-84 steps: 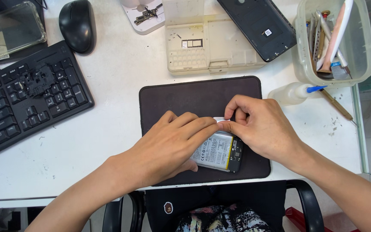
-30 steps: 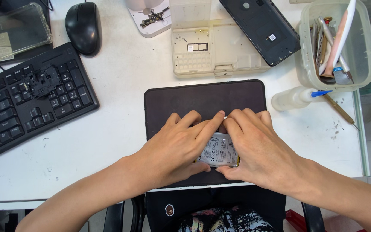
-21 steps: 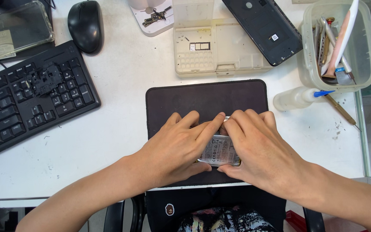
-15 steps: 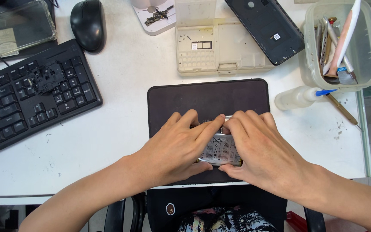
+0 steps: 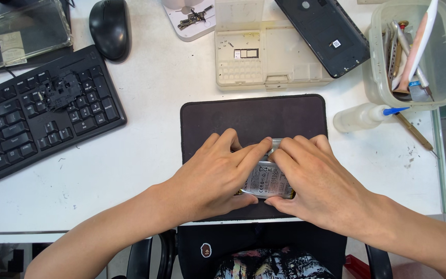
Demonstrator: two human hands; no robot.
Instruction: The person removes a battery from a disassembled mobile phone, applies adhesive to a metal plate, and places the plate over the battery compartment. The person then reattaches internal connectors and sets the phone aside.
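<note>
An opened phone with a silver battery lies on a dark work mat near the table's front edge. My left hand covers its left side, fingers pressed along the top. Closing over the phone's right side is my right hand, thumb under the lower edge. The fingertips of both hands meet at the phone's upper end. Most of the phone is hidden beneath the hands.
A black keyboard with a small black part on it and a mouse lie left. A beige parts tray, a black phone back cover, a clear tool tub and a small squeeze bottle stand behind.
Both hands have shifted from gripping the phone's upper corner to lying over it side by side. Since a second ago they have hardly moved.
</note>
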